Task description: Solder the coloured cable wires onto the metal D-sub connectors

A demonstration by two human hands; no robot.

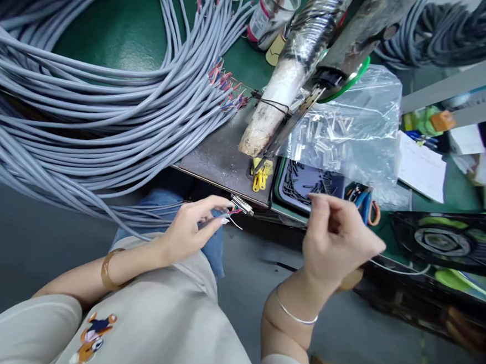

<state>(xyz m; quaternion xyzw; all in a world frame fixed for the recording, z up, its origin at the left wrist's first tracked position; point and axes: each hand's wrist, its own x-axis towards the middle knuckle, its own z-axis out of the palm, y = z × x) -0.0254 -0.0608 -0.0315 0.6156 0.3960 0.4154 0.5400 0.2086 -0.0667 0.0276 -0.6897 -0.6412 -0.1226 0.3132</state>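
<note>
My left hand (191,221) pinches the end of a grey cable (210,223) between thumb and fingers. From that end, thin coloured wires (236,209) run to a metal multi-pin connector (242,204) at the table's front edge; one loose white wire (235,223) sticks out below. My right hand (336,238) is raised to the right, in front of a dark tray (280,187) of small black tube pieces (318,181). Its fingers are curled together and somewhat blurred. Whatever lies between them, if anything, is hidden.
A big bundle of grey cables (108,89) covers the left side. A wrapped pipe (269,106) and a soldering iron (295,119) reach down over the bench. Yellow cutters (260,175), a plastic bag of clear tubes (329,135), pliers (364,204) and a black fan (442,240) lie around.
</note>
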